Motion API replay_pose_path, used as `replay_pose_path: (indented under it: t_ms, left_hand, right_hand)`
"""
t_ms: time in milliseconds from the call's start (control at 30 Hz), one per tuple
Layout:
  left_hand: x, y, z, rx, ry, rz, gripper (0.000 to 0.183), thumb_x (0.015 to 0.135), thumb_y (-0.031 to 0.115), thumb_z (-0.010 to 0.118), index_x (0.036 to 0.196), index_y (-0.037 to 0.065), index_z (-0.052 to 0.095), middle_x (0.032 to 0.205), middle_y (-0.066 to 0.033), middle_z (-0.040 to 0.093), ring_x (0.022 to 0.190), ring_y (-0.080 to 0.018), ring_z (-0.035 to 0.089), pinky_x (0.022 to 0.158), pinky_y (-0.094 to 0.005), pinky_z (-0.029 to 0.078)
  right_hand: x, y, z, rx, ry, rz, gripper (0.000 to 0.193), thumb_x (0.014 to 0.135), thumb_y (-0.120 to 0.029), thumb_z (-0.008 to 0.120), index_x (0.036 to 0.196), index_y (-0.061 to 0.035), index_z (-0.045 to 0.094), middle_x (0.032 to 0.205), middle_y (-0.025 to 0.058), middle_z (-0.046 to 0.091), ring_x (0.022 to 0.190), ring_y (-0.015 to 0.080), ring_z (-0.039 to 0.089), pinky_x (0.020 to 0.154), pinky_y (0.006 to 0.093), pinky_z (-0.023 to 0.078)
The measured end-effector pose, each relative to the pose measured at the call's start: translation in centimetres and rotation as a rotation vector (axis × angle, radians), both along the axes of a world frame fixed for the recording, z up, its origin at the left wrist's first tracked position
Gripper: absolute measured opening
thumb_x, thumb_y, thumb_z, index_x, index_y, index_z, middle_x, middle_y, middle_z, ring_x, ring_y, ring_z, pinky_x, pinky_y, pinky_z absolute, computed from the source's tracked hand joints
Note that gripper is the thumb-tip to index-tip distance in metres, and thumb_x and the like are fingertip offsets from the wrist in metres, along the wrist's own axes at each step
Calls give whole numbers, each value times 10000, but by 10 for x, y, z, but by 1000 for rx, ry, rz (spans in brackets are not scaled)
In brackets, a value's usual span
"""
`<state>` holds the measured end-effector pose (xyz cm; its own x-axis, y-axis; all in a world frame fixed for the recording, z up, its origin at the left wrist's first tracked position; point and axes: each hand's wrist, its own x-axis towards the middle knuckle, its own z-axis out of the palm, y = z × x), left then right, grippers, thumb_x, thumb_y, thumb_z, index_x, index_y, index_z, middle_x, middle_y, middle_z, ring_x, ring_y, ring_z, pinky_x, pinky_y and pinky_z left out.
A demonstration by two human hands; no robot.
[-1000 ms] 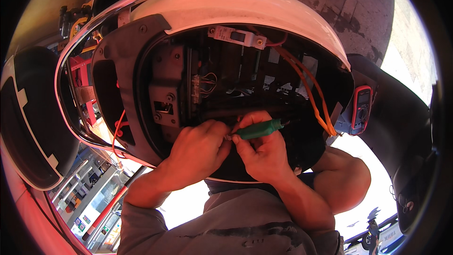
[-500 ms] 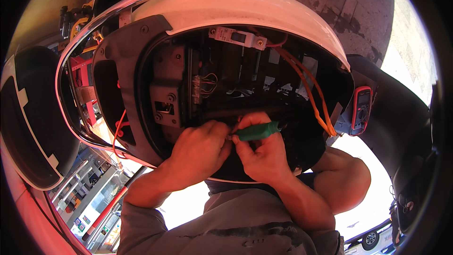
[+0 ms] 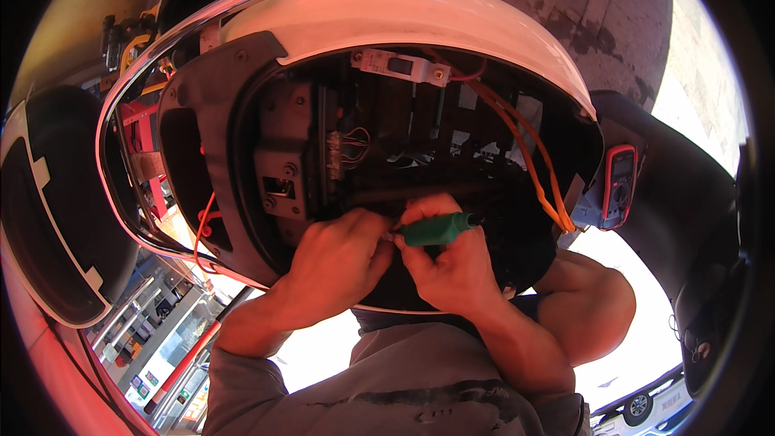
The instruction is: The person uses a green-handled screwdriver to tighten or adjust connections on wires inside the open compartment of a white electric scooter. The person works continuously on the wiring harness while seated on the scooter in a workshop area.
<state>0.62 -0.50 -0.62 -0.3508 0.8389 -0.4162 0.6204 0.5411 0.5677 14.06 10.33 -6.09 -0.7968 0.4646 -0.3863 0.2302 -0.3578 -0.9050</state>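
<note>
Both my hands meet over the near part of a scooter's open body compartment (image 3: pixel 379 190). My left hand (image 3: pixel 339 254) is closed in a pinch, and its curled fingers hide whatever is in them. In my right hand (image 3: pixel 452 274), closed fingers hold a stubby green handle-like piece (image 3: pixel 436 229) with a dark end pointing right. Its left end comes up to my left fingertips, where a small pale tip shows between the hands. I cannot tell exactly what kind of thing the green piece is.
A white circuit breaker (image 3: pixel 401 67) is at the compartment's far rim. Orange cables (image 3: pixel 529 145) run down its right side. A red multimeter (image 3: pixel 619 186) lies to the right. Left are a metal latch bracket (image 3: pixel 282 165), a chrome rail (image 3: pixel 194 28) and a dark seat (image 3: pixel 73 202).
My hands stay in nearly the same place, and the green piece has shifted and tilted slightly in my right hand. The view has moved a little.
</note>
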Motion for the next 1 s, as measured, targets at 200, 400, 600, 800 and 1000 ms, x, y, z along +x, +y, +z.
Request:
replay_pose_path:
  t_ms: [200, 400, 600, 800, 1000]
  left_hand:
    - [0, 0, 0, 5, -31, 34, 143, 810, 37, 737, 912, -14, 650, 802, -172, 660, 655, -376, 676, 527, -446, 534]
    - [0, 1, 1, -49, -8, 47, 203, 750, -3, 783, 937, 2, 705, 832, -124, 704, 678, -272, 736, 573, -348, 573]
    - [0, 2, 1, -64, -34, 67, 208, 756, -3, 786, 944, 4, 697, 838, -121, 707, 696, -246, 748, 589, -332, 583]
    - [0, 3, 2, -80, -38, 77, 208, 768, 4, 789, 950, 8, 687, 832, -125, 705, 702, -232, 753, 592, -326, 583]
    - [-1, 3, 2, -83, -53, 84, 201, 779, 4, 789, 951, 5, 684, 824, -126, 705, 702, -229, 754, 592, -321, 578]
  right_hand:
    - [3, 3, -1, -141, -63, 88, 286, 877, 76, 721, 1093, -42, 574, 976, 28, 641, 866, 71, 612, 696, 227, 496]
    - [3, 1, -2, -241, -61, 65, 284, 883, 89, 706, 1089, -53, 572, 965, 8, 622, 838, 42, 579, 672, 210, 467]
    - [3, 1, -1, -302, -59, 44, 287, 883, 92, 709, 1088, -55, 572, 965, 5, 617, 842, 35, 574, 676, 204, 465]
    - [5, 1, -1, -261, -56, 52, 284, 880, 94, 712, 1087, -44, 574, 977, 12, 619, 860, 50, 592, 713, 218, 488]
    - [3, -6, -3, -125, 54, -94, 172, 886, 3, 728, 1027, -17, 632, 780, 82, 633, 658, 116, 608, 585, 274, 484]
